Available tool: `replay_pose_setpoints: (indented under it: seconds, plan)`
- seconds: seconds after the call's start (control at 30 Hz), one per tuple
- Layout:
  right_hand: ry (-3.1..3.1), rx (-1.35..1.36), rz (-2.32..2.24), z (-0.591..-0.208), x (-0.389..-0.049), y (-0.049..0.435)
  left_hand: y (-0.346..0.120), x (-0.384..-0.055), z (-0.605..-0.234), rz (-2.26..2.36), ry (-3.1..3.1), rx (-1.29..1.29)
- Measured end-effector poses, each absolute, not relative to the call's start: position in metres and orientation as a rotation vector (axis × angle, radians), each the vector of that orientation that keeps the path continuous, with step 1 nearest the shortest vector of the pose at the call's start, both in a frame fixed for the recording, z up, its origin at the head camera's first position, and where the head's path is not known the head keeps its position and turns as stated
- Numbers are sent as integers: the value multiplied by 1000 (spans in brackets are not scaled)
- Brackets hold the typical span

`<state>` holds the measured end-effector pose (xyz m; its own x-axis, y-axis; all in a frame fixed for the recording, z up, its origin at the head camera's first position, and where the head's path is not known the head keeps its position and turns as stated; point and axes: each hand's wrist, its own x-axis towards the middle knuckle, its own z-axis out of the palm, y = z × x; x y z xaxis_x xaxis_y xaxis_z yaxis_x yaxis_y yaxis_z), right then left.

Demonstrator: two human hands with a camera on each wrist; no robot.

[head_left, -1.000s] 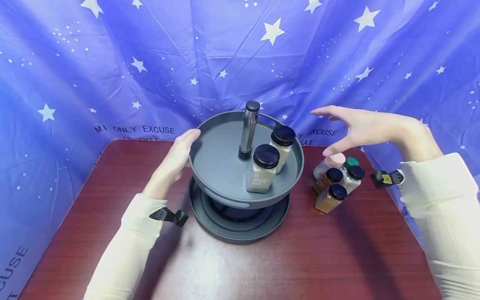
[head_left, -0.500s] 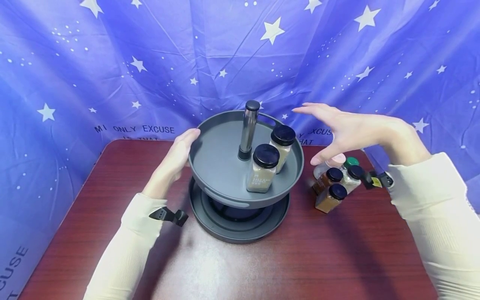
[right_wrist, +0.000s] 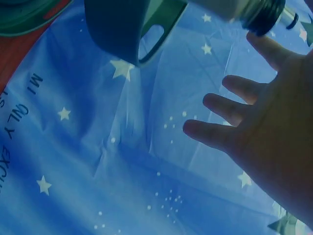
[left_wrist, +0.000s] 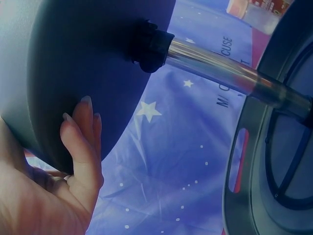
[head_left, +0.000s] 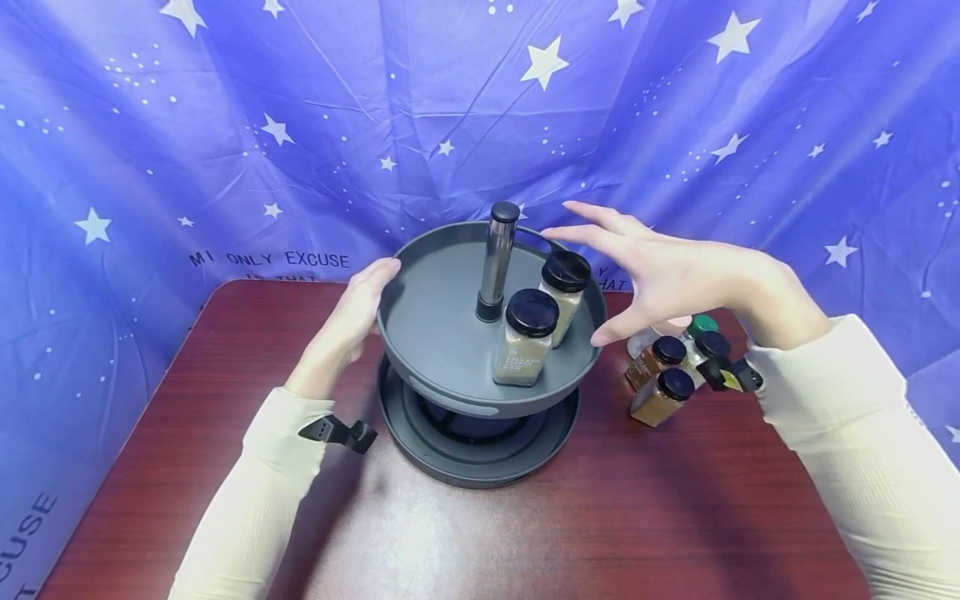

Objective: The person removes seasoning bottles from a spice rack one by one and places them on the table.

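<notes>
My left hand (head_left: 348, 317) grips the left rim of the grey two-tier turntable's upper tray (head_left: 427, 325). In the left wrist view its fingers (left_wrist: 83, 147) curl against the tray's underside. Two square spice jars with black lids stand upright on the right half of this tray: a front jar (head_left: 522, 354) and a rear jar (head_left: 566, 279) partly hidden behind it. My right hand (head_left: 675, 279), fingers spread and holding nothing, reaches over the tray's right rim close to the rear jar. In the right wrist view the jar's black lid (right_wrist: 264, 17) is near the index fingertip.
A steel post (head_left: 498, 258) rises through the upper tray; the lower tray (head_left: 480, 471) rests on the red-brown table (head_left: 420, 542). Several spice jars cluster at the right, including an amber jar (head_left: 660, 400) and one with a green lid (head_left: 703, 325). A blue star curtain (head_left: 450, 108) hangs behind.
My right hand has moved left, from above the clustered jars to the tray's right rim beside the rear jar. My left hand, the turntable and the jars have stayed put.
</notes>
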<state>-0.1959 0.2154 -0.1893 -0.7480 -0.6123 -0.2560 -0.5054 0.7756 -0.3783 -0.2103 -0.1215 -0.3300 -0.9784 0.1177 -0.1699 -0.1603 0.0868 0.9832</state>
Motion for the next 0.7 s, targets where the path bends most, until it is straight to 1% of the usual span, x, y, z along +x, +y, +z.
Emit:
replay_pose_setpoints:
  seconds: [0.13,0.23,0.7]
  plan:
    - [2678,-1014,-327,-194,-197,210,-121,-210,-330,2006,2147,-41]
    - [2675,-1068,-319,-197,-197,205,-120,-210,-330,2015,2139,-40]
    - [2676,-1150,-246,-207,-197,186,-121,-210,-329,2011,2134,-36]
